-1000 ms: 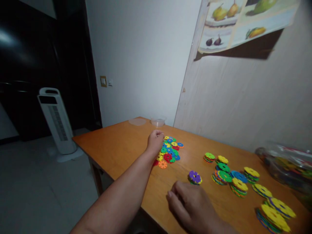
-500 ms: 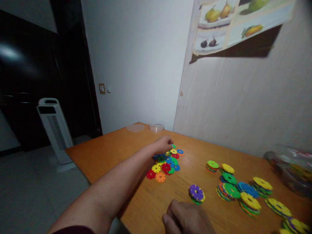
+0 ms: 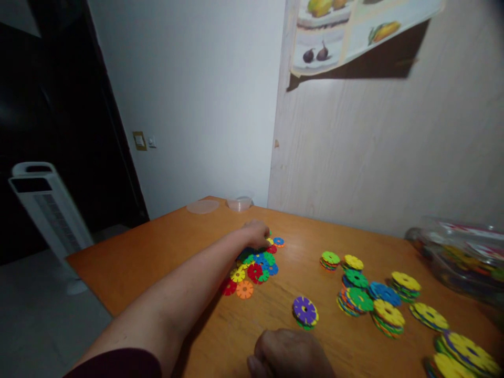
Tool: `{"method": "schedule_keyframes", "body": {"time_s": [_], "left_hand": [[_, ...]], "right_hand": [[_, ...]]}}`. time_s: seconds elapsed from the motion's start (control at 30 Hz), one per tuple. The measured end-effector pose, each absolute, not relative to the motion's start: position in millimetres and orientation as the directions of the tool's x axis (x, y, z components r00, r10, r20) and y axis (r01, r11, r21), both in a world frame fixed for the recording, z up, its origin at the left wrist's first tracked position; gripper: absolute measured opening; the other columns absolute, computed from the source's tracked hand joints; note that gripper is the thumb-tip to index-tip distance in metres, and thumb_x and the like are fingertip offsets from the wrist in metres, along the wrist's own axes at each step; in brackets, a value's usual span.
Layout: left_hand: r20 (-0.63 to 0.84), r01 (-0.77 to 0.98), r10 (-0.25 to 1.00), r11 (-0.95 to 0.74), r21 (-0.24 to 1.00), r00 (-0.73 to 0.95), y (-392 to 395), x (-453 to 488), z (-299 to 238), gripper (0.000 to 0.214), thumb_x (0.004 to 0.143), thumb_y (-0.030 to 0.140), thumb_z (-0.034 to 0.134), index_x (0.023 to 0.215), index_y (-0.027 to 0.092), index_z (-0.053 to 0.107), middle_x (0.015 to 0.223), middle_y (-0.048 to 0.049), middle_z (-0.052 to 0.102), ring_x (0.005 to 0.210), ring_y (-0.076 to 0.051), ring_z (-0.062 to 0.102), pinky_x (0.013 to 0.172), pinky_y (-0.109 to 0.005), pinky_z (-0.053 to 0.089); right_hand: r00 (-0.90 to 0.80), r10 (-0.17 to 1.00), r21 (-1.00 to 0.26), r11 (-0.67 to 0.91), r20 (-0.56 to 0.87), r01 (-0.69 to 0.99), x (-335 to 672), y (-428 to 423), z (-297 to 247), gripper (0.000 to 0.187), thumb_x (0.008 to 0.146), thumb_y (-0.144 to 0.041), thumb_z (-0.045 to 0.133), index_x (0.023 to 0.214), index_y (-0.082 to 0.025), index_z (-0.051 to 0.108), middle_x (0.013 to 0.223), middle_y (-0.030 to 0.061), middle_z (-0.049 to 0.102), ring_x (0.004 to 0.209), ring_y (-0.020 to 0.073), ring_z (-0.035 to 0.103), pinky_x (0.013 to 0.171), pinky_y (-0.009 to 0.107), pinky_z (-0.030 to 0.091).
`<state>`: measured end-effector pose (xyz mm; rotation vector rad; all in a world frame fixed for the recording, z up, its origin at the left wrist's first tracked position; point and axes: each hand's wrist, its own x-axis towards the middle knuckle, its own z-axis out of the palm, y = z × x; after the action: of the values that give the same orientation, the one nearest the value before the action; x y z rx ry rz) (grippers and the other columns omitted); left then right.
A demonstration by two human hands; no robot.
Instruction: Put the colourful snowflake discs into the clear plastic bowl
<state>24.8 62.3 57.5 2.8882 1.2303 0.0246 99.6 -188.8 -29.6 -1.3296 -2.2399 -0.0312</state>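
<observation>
My left hand (image 3: 256,234) reaches out over the far side of a loose pile of coloured plastic discs (image 3: 254,265) on the wooden table (image 3: 165,252). Its fingers curl down onto the discs at the pile's top edge; whether they grip one is hidden. My right hand (image 3: 289,354) rests at the bottom of the view with its fingers curled under, close to a small stack topped by a purple disc (image 3: 305,311). What it holds, if anything, does not show.
Several short stacks of discs (image 3: 368,294) lie to the right, running towards the bottom right corner. A clear bag of discs (image 3: 460,260) sits at the right edge. A clear lid (image 3: 202,206) and small tub (image 3: 239,203) stand at the table's far corner. A white tower fan (image 3: 43,205) stands on the floor to the left.
My left hand has shifted from the left side of the pile to its far edge. The view has swung left and my right hand has drawn down towards the bottom edge.
</observation>
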Motion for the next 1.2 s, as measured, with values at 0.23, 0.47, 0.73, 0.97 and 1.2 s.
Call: {"method": "schedule_keyframes", "body": {"time_s": [0.23,0.47,0.73,0.97,1.2], "left_hand": [[0.179,0.673,0.704,-0.710,0.208,0.687,45.5,17.1,50.4,0.031,0.071,0.044,0.065,0.092,0.022,0.072,0.089,-0.0053,0.070,0.079,-0.020,0.062,0.065,-0.026,0.043],[0.457,0.588,0.743,-0.668,0.457,0.489,33.3,-8.5,41.1,0.026,0.083,0.039,0.053,0.088,0.019,0.069,0.085,-0.0027,0.069,0.075,-0.015,0.060,0.063,-0.025,0.042],[0.686,0.702,0.642,-0.660,0.268,0.341,36.7,-49.2,40.9,0.022,0.089,0.035,0.048,0.088,0.023,0.066,0.093,-0.0039,0.068,0.092,-0.022,0.057,0.079,-0.035,0.038],[0.711,0.672,0.579,-0.713,0.202,0.400,30.3,-45.7,47.8,0.020,0.090,0.033,0.047,0.090,0.023,0.065,0.095,-0.0051,0.066,0.097,-0.023,0.054,0.080,-0.036,0.035],[0.703,0.633,0.565,-0.745,0.210,0.432,22.2,-42.9,51.2,0.021,0.091,0.032,0.046,0.092,0.023,0.065,0.096,-0.0060,0.065,0.100,-0.024,0.051,0.085,-0.038,0.034]], "right_hand": [[-0.096,0.816,-0.298,0.314,0.570,0.901,97.9,-190.8,-31.2,0.017,0.080,-0.026,0.045,0.065,-0.022,0.051,0.061,0.0006,0.059,0.055,0.0144,0.053,0.054,0.031,0.025],[-0.141,0.689,-0.209,0.398,0.711,0.893,94.3,-195.5,-20.6,0.025,0.083,-0.020,0.042,0.060,-0.021,0.051,0.056,0.0012,0.053,0.054,0.0140,0.046,0.055,0.030,0.026],[0.112,0.897,-0.453,0.105,0.428,0.885,144.1,-208.4,73.9,0.022,0.090,-0.035,0.049,0.100,-0.022,0.063,0.090,0.0043,0.067,0.078,0.0170,0.060,0.066,0.029,0.044],[-0.100,0.995,-0.252,0.101,0.017,0.962,163.4,-197.4,103.0,0.049,0.077,-0.047,0.066,0.121,-0.027,0.061,0.113,0.0072,0.067,0.093,0.0231,0.064,0.077,0.033,0.049],[-0.225,0.967,-0.106,0.213,-0.117,0.971,151.6,-182.0,101.4,0.034,0.067,-0.034,0.072,0.100,-0.028,0.066,0.092,0.0016,0.069,0.080,0.0191,0.062,0.069,0.029,0.043]]}}
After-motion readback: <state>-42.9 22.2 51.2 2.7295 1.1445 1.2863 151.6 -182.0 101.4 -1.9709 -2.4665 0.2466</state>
